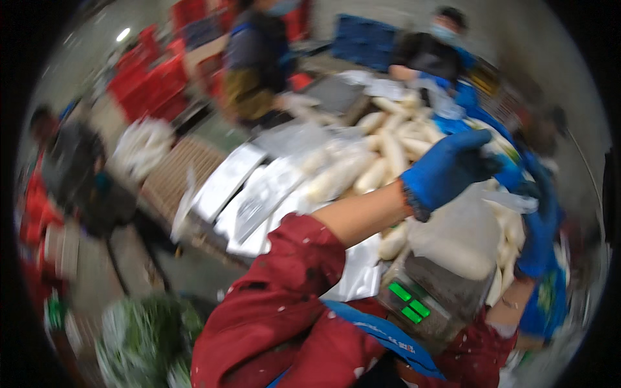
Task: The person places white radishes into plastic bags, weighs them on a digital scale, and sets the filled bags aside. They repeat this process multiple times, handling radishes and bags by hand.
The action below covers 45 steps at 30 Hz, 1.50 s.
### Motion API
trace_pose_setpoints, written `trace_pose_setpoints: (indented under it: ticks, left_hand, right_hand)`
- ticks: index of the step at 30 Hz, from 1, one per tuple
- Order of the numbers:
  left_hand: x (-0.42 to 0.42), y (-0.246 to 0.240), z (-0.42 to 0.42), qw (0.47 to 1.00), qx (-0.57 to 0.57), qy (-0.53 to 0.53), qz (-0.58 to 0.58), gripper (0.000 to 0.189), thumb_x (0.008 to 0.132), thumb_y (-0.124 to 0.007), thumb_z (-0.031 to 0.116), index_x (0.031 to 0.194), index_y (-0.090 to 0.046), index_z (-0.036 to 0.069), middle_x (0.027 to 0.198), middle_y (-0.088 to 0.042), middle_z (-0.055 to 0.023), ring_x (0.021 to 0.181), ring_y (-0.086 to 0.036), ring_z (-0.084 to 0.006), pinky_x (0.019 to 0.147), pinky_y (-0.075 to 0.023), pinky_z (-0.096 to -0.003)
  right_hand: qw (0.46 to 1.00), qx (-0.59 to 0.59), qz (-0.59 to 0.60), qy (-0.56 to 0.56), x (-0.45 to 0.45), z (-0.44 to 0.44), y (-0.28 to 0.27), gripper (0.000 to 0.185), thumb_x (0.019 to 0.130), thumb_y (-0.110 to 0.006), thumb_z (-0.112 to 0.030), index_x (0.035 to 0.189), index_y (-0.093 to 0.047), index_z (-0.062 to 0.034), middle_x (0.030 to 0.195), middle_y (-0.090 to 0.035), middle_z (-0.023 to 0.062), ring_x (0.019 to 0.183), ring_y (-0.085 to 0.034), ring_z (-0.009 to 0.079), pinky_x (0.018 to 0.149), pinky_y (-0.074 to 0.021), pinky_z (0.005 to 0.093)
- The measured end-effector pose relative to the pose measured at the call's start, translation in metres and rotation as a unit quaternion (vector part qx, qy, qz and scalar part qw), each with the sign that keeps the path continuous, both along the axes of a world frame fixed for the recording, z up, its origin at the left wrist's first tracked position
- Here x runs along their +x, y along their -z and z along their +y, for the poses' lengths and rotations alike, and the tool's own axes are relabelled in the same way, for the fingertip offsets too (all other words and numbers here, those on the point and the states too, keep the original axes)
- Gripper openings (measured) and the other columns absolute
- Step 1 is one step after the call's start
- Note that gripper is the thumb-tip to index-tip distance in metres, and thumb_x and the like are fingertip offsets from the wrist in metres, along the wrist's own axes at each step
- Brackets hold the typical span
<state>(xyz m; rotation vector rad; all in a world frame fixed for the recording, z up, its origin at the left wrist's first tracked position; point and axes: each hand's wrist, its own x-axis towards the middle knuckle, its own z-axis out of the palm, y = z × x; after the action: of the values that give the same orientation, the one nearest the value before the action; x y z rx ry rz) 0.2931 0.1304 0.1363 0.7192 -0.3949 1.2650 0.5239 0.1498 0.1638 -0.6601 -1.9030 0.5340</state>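
My left hand (pixel 444 167), in a blue glove, is raised above a plastic bag (pixel 456 228). Its thumb and fingers look apart, and nothing shows between them. The clear bag holds a pale white radish (pixel 461 259) and lies on a digital weighing scale (pixel 422 276) with lit green digits. At the right, my right hand (pixel 538 228), also in a blue glove, appears to pinch the loose end of this bag. Motion blur softens its fingertips. Loose white radishes (pixel 393 150) are heaped behind and beside the scale.
White trays or packs (pixel 271 194) lie on the table left of the heap. Two masked co-workers (pixel 257 63) (pixel 432 53) stand across it; another person (pixel 82 169) is at far left. Red crates (pixel 150 82), a blue crate (pixel 364 41) and bagged leafy greens (pixel 145 339) surround the area.
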Motion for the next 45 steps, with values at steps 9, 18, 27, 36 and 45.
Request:
trace_pose_setpoints:
  ticks: [9, 18, 27, 36, 45]
  left_hand:
    - [-0.199, -0.057, -0.096, 0.879, 0.137, -0.452, 0.056, 0.023, 0.089, -0.057, 0.023, 0.100, -0.061, 0.003, 0.089, -0.066, -0.0127, 0.087, -0.064, -0.0266, 0.082, -0.0517, -0.0408]
    - [-0.480, 0.014, -0.143, 0.759, -0.084, -0.611, 0.209, 0.029, 0.093, -0.057, 0.022, 0.116, -0.057, 0.006, 0.095, -0.066, -0.0087, 0.095, -0.063, -0.0218, 0.087, -0.0468, -0.0312]
    - [-0.627, 0.166, -0.154, 0.605, -0.400, -0.677, 0.129, 0.015, 0.091, -0.057, 0.022, 0.095, -0.061, 0.008, 0.086, -0.063, -0.0082, 0.084, -0.063, -0.0246, 0.072, -0.0514, -0.0337]
    - [-0.692, 0.354, -0.180, 0.539, -0.561, -0.619, 0.103, 0.022, 0.084, -0.064, 0.034, 0.089, -0.063, 0.013, 0.078, -0.065, -0.0096, 0.071, -0.062, -0.0230, 0.061, -0.0504, -0.0315]
    - [-0.733, 0.349, -0.170, 0.168, -0.513, -0.576, 0.614, 0.031, 0.085, -0.058, 0.030, 0.100, -0.068, 0.005, 0.090, -0.068, -0.0044, 0.082, -0.062, -0.0191, 0.071, -0.0466, -0.0316]
  right_hand:
    - [0.977, -0.174, -0.083, -0.091, -0.066, -0.009, 0.044, 0.039, 0.093, -0.046, -0.009, 0.131, -0.048, -0.0010, 0.114, -0.056, 0.0095, 0.105, -0.054, 0.0192, 0.094, -0.0419, 0.0314]
    - [0.954, -0.294, -0.054, 0.011, -0.077, -0.010, 0.096, 0.033, 0.094, -0.049, -0.010, 0.125, -0.055, -0.0002, 0.097, -0.059, 0.0058, 0.085, -0.055, 0.0133, 0.079, -0.0439, 0.0242]
    - [0.926, -0.345, -0.100, 0.112, -0.096, -0.021, 0.114, 0.038, 0.096, -0.044, -0.018, 0.127, -0.053, 0.0010, 0.093, -0.059, 0.0051, 0.082, -0.053, 0.0132, 0.078, -0.0420, 0.0258]
    - [0.915, -0.361, -0.111, 0.143, -0.128, -0.028, 0.113, 0.033, 0.091, -0.049, -0.010, 0.119, -0.058, 0.0042, 0.090, -0.061, 0.0083, 0.080, -0.056, 0.0147, 0.077, -0.0442, 0.0267]
    - [0.877, -0.470, -0.062, 0.082, -0.149, -0.038, 0.127, 0.031, 0.089, -0.051, -0.003, 0.118, -0.060, 0.0016, 0.101, -0.065, 0.0103, 0.091, -0.061, 0.0160, 0.084, -0.0477, 0.0289]
